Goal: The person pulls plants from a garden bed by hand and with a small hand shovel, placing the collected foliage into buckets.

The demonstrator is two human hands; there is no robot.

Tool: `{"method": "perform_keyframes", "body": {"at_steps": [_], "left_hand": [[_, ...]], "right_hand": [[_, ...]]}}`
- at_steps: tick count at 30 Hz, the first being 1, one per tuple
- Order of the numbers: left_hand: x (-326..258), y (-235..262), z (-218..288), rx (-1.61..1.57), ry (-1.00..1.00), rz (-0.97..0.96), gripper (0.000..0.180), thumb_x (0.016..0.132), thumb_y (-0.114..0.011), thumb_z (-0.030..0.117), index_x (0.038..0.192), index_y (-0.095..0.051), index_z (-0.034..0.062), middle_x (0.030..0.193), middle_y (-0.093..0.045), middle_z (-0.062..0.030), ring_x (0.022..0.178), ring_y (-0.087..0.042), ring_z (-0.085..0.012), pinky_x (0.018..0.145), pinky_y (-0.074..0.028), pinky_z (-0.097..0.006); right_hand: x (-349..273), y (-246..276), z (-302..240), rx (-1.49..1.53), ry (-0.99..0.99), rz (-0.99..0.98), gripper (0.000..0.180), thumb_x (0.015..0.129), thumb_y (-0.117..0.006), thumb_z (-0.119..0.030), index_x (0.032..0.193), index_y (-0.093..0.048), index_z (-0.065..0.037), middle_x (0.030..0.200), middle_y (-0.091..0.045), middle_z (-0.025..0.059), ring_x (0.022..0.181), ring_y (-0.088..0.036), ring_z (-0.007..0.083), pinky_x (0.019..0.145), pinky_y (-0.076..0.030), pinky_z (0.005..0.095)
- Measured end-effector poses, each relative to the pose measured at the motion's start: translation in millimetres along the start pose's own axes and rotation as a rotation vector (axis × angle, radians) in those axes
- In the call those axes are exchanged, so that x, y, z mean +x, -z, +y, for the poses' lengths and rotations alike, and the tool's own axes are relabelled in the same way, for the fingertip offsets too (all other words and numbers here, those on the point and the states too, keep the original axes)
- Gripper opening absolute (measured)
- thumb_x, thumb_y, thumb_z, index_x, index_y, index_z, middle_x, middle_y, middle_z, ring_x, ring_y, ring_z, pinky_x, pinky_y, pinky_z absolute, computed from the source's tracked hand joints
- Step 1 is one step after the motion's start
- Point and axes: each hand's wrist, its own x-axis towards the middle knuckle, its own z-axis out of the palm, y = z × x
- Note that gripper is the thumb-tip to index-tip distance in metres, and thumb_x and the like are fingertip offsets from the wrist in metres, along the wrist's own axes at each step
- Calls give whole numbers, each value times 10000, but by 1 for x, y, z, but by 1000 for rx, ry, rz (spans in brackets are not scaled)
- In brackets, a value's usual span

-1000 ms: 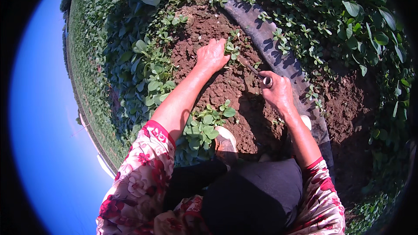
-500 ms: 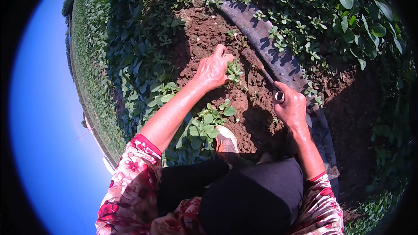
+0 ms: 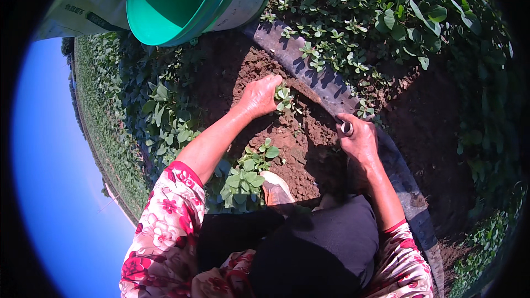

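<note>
Bucket (image 3: 245,0), green inside, has come into view at top left since the earlier frame. Below it: brown soil (image 3: 292,152), dark strip (image 3: 331,85) alongside. Left hand (image 3: 259,96) closed on a sprig (image 3: 284,99); right hand (image 3: 361,140) wraps a tool (image 3: 346,128). Tool: round hollow handle end, thin brownish blade by strip edge; long axis diagonal, blade forward-left. Sprig: small, green, leafy, over soil; axis unclear.

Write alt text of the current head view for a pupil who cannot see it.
A person's left hand grips a small leafy plant over brown soil, while the right hand holds a handled tool. A green-rimmed bucket is at the upper left.
</note>
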Motion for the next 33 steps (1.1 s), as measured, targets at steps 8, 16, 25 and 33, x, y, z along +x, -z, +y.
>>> {"method": "perform_keyframes", "body": {"at_steps": [8,16,25,33], "left_hand": [[-8,160,65,-218,-357,665,336,669,-708,18,939,-509,22,812,-536,-100,681,-562,-248,634,-488,-326],[48,331,-77,246,103,869,757,778,-693,532,1288,-476,16,1202,-542,-215,1099,-546,-311,980,-413,-437],[24,225,-20,184,178,546,569,762,-748,433,1136,-592,33,984,-659,-223,930,-649,-351,770,-512,-398],[0,257,-64,343,158,341,621,810,-722,327,1230,-514,-81,998,-644,-270,902,-641,-390,786,-493,-435]], "right_hand": [[-32,29,0,-63,-116,56,244,758,-695,-135,997,-688,-82,815,-673,178,769,-670,330,680,-526,379],[-37,16,-23,-146,-51,1,285,762,-677,-156,1040,-680,-94,876,-681,173,816,-663,341,753,-523,406],[-67,51,-6,-138,-61,45,264,763,-689,-111,1022,-673,-57,905,-683,174,818,-675,331,715,-536,357],[-106,97,20,-239,-30,347,263,749,-700,-101,1008,-661,-88,827,-677,156,738,-670,324,628,-531,377]]}}
